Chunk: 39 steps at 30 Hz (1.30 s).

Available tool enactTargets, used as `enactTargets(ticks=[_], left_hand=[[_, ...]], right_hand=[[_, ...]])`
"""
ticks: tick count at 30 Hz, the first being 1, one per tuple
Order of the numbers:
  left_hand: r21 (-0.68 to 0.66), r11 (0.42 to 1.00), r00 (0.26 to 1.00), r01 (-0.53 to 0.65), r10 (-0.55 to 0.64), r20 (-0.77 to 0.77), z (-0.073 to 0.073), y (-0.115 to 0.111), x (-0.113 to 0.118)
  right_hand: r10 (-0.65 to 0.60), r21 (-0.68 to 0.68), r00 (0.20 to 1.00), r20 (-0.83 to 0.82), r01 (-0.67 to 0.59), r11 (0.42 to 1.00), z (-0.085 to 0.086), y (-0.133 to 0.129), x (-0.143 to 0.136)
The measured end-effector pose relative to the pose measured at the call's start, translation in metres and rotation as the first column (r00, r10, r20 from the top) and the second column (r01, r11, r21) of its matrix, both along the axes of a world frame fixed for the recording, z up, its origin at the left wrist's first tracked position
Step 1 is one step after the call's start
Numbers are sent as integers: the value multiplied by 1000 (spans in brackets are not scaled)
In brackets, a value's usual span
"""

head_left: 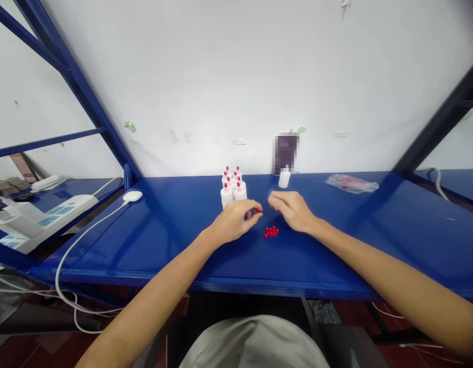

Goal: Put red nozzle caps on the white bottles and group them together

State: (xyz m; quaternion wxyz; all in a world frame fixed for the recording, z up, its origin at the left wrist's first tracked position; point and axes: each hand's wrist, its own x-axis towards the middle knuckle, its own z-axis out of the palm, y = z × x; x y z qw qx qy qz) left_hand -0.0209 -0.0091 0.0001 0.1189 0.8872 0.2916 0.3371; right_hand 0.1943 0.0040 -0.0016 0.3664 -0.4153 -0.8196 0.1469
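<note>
My left hand [236, 220] pinches a small red cap [259, 210] between thumb and fingertips, just above the blue table. To its right, my right hand [292, 208] is closed with its fingers curled in; what it holds, if anything, is hidden. Below and between the two hands lies a cluster of loose red caps [272, 232]. Behind my left hand several white squeeze bottles [227, 196] with red-tipped nozzles stand upright close together; my left hand partly covers the front ones.
A white cup-like container [284, 179] stands near the wall, before a blurred dark panel [285, 153]. A clear plastic bag [352, 183] with red bits lies back right. On the left are a white round charger [133, 196] with a cable and a power strip [54, 220].
</note>
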Motion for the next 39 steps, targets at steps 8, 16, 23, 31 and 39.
enactTargets(ticks=[8,16,23,31,39], left_hand=[[141,988,969,66,-97,227,-6,-8,10],[94,994,992,54,-65,113,-10,-8,9],[155,987,999,49,-45,-31,-8,-9,7],[149,987,985,-52,75,-153,20,-11,-19],[-216,942,917,-257,167,-362,33,7,-68]], right_hand=[[37,147,963,268,-78,986,7,-20,-10],[50,44,966,254,-63,997,6,-22,-13],[152,26,970,190,-160,987,5,-21,-13],[108,58,983,146,-118,991,8,-16,-9],[228,-293,942,245,-152,944,20,0,14]])
